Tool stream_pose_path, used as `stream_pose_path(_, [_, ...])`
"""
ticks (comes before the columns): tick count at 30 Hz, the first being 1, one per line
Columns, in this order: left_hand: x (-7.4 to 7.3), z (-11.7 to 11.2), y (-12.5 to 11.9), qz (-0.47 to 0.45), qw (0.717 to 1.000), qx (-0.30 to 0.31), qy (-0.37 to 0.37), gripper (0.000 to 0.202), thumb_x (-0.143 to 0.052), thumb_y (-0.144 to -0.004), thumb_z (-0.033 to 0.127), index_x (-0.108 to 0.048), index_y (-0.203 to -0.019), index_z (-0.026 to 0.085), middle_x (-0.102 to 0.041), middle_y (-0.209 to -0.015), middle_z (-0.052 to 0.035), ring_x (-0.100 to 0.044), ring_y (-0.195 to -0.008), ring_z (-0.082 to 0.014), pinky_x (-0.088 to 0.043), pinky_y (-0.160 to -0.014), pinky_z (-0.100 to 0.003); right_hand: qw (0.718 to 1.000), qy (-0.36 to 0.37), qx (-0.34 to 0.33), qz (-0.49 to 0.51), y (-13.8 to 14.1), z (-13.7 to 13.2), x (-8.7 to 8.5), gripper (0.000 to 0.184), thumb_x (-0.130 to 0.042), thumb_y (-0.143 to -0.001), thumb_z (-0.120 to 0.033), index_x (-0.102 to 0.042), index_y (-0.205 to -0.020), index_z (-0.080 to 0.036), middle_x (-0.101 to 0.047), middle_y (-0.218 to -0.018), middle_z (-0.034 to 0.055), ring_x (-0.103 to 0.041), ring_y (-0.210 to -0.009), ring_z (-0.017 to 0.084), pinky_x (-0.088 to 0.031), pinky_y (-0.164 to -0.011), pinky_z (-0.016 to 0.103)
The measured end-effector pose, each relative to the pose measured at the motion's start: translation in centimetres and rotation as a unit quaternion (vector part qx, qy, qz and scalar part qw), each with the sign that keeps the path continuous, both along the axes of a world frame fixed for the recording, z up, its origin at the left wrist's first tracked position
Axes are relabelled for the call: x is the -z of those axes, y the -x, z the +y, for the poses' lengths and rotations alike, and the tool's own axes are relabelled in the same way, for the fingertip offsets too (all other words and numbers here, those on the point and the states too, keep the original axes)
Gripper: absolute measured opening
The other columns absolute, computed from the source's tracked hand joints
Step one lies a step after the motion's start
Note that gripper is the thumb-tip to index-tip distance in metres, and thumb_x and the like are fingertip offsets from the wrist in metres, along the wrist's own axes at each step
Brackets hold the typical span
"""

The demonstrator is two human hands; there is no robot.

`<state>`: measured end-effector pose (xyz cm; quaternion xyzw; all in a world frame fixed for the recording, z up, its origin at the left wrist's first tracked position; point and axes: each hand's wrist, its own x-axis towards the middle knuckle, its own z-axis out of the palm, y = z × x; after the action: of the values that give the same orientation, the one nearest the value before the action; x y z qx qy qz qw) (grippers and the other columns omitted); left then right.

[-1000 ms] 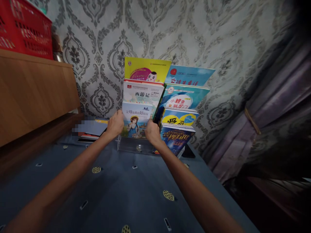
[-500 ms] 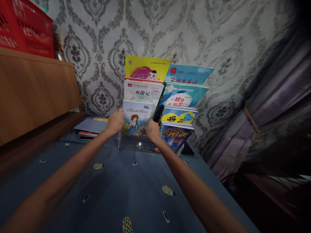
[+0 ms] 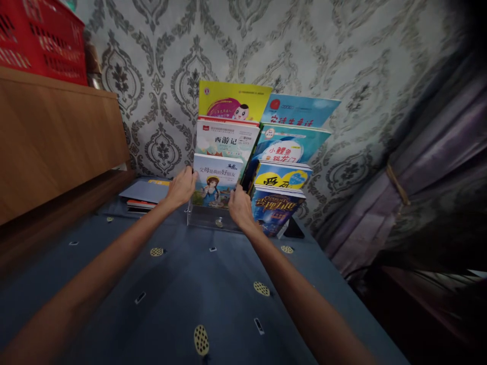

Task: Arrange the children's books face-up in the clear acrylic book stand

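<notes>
A small paperback book (image 3: 215, 185) with a girl on its cover stands at the front left of a clear acrylic book rack (image 3: 205, 219). My left hand (image 3: 182, 186) is closed on the book's left edge, and my right hand (image 3: 240, 205) grips its right edge. Behind it rise a white book (image 3: 227, 141) and a yellow book (image 3: 236, 94). To the right, in a second column, stand a dark blue book (image 3: 279, 208), a yellow-and-blue book (image 3: 283, 176), a teal book (image 3: 291, 144) and a light blue book (image 3: 300, 107). My fingertips behind the book are hidden.
Several flat books (image 3: 146, 190) lie stacked left of the rack. A dark phone-like object (image 3: 293, 229) lies at its right. A wooden cabinet (image 3: 61, 147) bearing a red basket (image 3: 45, 43) stands at left, and a tied curtain (image 3: 380, 197) hangs at right. A blue patterned cloth (image 3: 171, 304) covers the surface.
The view has shifted slightly, so the rack and books sit a little higher and further right. Both hands stay on the same book, which looks slightly lower against the white one behind.
</notes>
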<state>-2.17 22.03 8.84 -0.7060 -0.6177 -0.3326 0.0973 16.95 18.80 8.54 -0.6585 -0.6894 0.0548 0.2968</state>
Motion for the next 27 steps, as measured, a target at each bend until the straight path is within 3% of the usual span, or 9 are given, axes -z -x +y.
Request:
stream_pose_path(9, [1.8, 0.5, 0.4, -0.044, 0.998, 0.045, -0.026, 0.029, -0.03, -0.104, 0.03, -0.056, -0.104, 0.016, -0.065, -0.104, -0.013, -0.062, -0.106, -0.0258, -0.047, -0.096, -0.039, 0.995, -0.071, -0.057, 0.047, -0.3, 0.3, 2.6, 0.056, -0.03, -0.096, -0.015, -0.035, -0.149, 0.001, -0.057, -0.139, 0.0266, -0.059, -0.125, 0.03, -0.044, -0.106, 0.042])
stream_pose_path(14, [4.3, -0.2, 1.7, -0.073, 0.993, 0.08, -0.047, 0.031, -0.033, -0.102, 0.025, -0.048, -0.127, 0.014, -0.063, -0.12, -0.0151, -0.06, -0.114, -0.0233, -0.046, -0.1, -0.036, 0.989, -0.098, -0.073, 0.078, -0.5, 0.1, 4.4, 0.062, -0.032, -0.095, -0.018, -0.026, -0.153, 0.003, -0.049, -0.148, 0.027, -0.049, -0.138, 0.029, -0.04, -0.112, 0.045])
stream_pose_path(18, [7.9, -0.7, 5.3, -0.001, 0.999, -0.02, 0.034, 0.04, -0.042, -0.098, 0.028, -0.047, -0.133, 0.007, -0.058, -0.131, -0.0229, -0.052, -0.127, -0.0301, -0.04, -0.108, -0.044, 0.983, -0.124, -0.088, 0.099, -0.9, -1.4, 5.9, 0.063, -0.03, -0.096, -0.024, -0.024, -0.154, 0.0, -0.042, -0.154, 0.024, -0.041, -0.144, 0.027, -0.033, -0.118, 0.045])
stream_pose_path(22, [10.5, -0.3, 10.0, 0.074, 0.974, -0.149, 0.152, 0.06, -0.053, -0.093, 0.045, -0.045, -0.137, 0.007, -0.045, -0.146, -0.0306, -0.037, -0.141, -0.0418, -0.031, -0.111, -0.059, 0.977, -0.126, -0.136, 0.105, -0.7, -3.9, 8.8, 0.062, -0.029, -0.098, -0.029, -0.027, -0.155, -0.003, -0.046, -0.152, 0.0237, -0.046, -0.14, 0.026, -0.036, -0.118, 0.044])
stream_pose_path(24, [11.1, 0.1, 11.7, 0.103, 0.966, -0.157, 0.179, 0.062, -0.053, -0.092, 0.048, -0.044, -0.139, 0.009, -0.043, -0.149, -0.0303, -0.033, -0.144, -0.0423, -0.028, -0.111, -0.063, 0.973, -0.114, -0.171, 0.108, -0.3, -5.1, 11.1, 0.061, -0.031, -0.098, -0.031, -0.03, -0.155, -0.007, -0.048, -0.151, 0.0212, -0.045, -0.141, 0.026, -0.037, -0.118, 0.046])
stream_pose_path(27, [11.1, 0.4, 12.7, 0.135, 0.964, -0.147, 0.176, 0.052, -0.049, -0.094, 0.046, -0.049, -0.134, 0.012, -0.049, -0.144, -0.0283, -0.039, -0.139, -0.04, -0.028, -0.11, -0.063, 0.968, -0.066, -0.22, 0.103, 0.4, -6.6, 14.5, 0.058, -0.033, -0.099, -0.031, -0.034, -0.155, -0.015, -0.049, -0.151, 0.0167, -0.046, -0.14, 0.025, -0.04, -0.116, 0.048])
